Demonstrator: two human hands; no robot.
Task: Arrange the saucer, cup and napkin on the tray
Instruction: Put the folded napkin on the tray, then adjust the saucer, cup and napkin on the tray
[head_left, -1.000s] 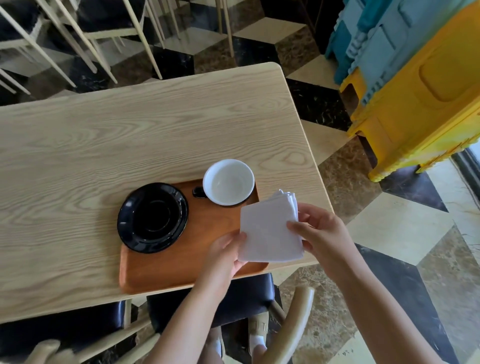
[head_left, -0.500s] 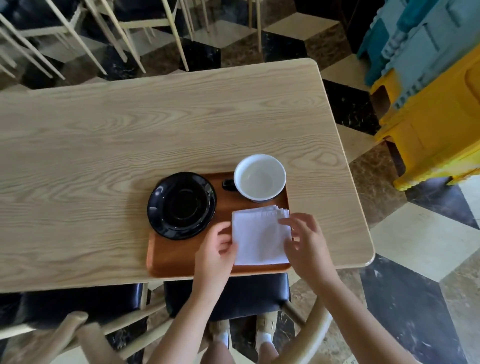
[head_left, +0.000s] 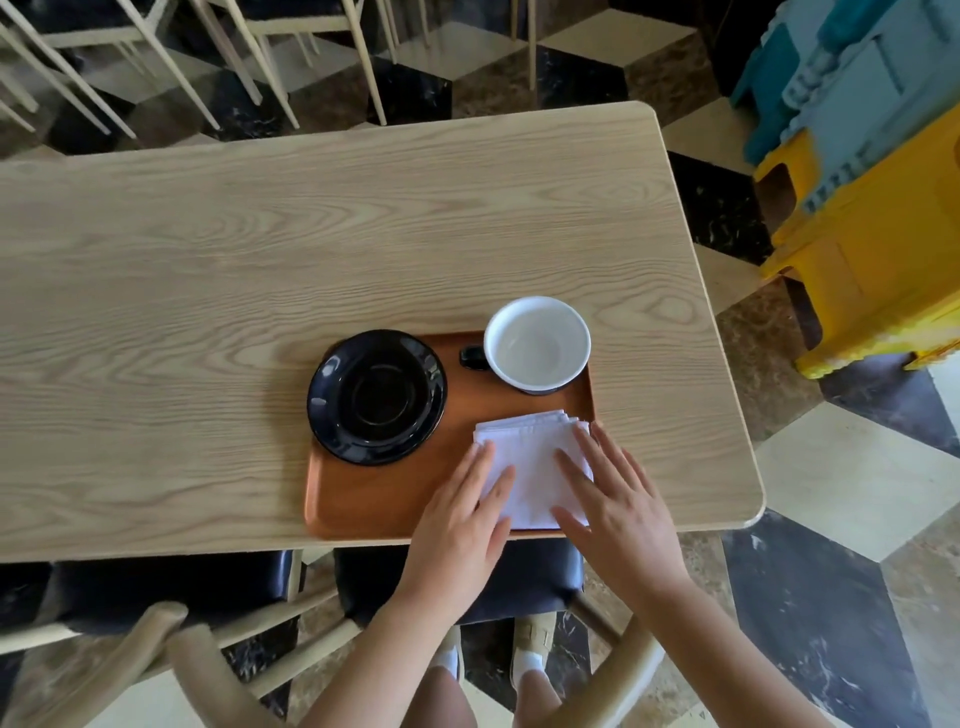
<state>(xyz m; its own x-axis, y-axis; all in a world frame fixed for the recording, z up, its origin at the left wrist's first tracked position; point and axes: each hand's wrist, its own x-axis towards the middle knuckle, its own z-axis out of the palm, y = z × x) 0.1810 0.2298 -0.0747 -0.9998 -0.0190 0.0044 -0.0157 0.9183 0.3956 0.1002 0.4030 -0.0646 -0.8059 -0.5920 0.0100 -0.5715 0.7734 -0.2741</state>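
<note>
With both the left hand and right hand spread flat on the folded napkin at the tray's near right corner, a dragging withdrawal could unfold the layers or push them toward the cup.

Napkin's near corners under left hand, right hand.

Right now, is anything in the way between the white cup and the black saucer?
Nothing visible. Bare brown wooden tray lies between the white cup and the round black saucer, whose top is empty. Both hands rest on the folded white napkin.
</note>
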